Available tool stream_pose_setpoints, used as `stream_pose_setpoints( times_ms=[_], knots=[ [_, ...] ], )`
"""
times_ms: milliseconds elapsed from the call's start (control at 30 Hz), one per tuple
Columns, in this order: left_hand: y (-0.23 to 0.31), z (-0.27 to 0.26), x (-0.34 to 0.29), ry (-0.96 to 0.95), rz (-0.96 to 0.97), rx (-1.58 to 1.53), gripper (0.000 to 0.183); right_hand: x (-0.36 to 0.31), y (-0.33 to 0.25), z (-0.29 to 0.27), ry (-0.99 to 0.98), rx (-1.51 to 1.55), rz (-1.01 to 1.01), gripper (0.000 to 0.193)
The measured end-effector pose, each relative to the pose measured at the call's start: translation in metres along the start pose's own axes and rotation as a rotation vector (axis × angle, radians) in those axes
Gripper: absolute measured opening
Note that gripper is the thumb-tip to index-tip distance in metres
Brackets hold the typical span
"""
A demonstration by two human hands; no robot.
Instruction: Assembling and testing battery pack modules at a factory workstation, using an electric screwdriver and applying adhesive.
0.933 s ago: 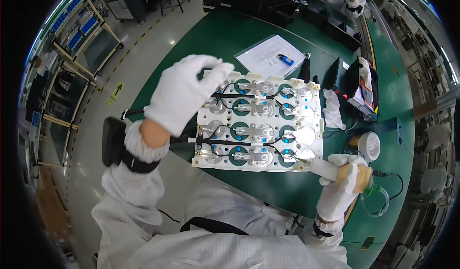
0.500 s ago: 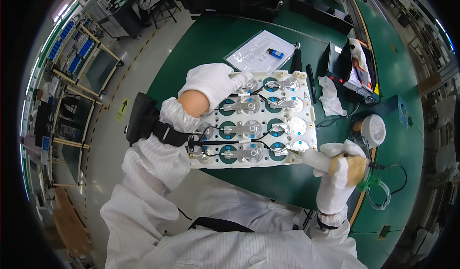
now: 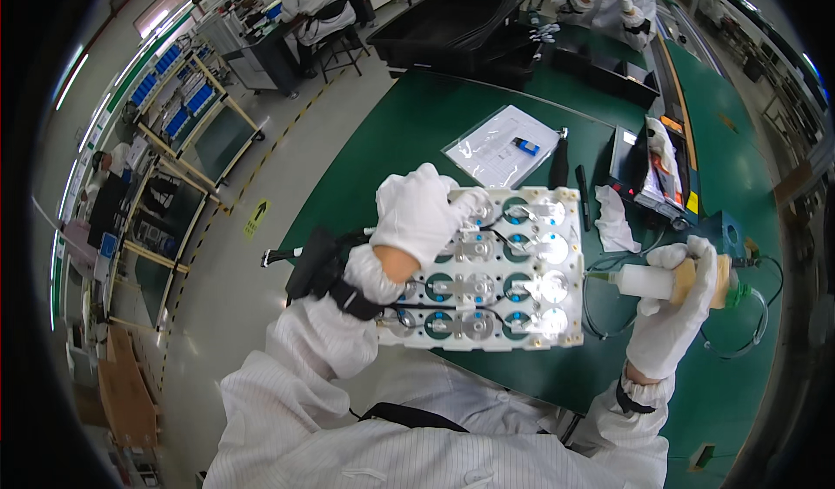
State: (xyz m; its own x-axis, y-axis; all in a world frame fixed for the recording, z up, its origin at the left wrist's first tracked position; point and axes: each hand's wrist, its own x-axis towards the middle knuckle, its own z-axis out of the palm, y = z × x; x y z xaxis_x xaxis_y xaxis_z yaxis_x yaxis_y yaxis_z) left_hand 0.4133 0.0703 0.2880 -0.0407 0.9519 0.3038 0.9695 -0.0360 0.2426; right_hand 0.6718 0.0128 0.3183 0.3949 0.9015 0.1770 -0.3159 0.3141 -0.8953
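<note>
A white panel (image 3: 446,299) lies on the green bench near its front edge. Rows of round metal discs, metal tabs, blue dots and black wires cover it. My left hand (image 3: 416,215), in a white glove, is closed over its far left part. One finger extends onto the top; the rest are partly hidden. Right of the panel, my gloved right hand (image 3: 683,302) grips a dispensing syringe (image 3: 644,281) with a whitish barrel, tan wrapping and a green rear fitting. The narrow tip points left, just apart from the panel.
Behind the panel lie a plastic-sleeved sheet (image 3: 500,158) with a small blue object, a black-handled tool (image 3: 559,163) and a black pen (image 3: 582,195). At right are a crumpled white cloth (image 3: 614,219), a black box (image 3: 624,171) and tubing (image 3: 765,315). A person (image 3: 631,6) sits beyond.
My right hand has drawn the syringe from the panel's near right corner out to the right. My left hand stays on the panel. The whole view has tilted upward, showing more of the background.
</note>
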Motion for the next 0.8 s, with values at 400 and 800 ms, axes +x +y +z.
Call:
stream_pose_setpoints(
  times_ms=[400,800],
  knots=[
    [0.018,-0.044,-0.066,0.216,0.244,-0.079,0.028,0.006,0.003,0.030,-0.110,-0.085,0.083,0.028],
    [0.023,-0.048,-0.087,0.186,0.220,0.009,0.034,-0.004,0.008,0.026,-0.221,-0.035,0.043,0.028]
  ],
)
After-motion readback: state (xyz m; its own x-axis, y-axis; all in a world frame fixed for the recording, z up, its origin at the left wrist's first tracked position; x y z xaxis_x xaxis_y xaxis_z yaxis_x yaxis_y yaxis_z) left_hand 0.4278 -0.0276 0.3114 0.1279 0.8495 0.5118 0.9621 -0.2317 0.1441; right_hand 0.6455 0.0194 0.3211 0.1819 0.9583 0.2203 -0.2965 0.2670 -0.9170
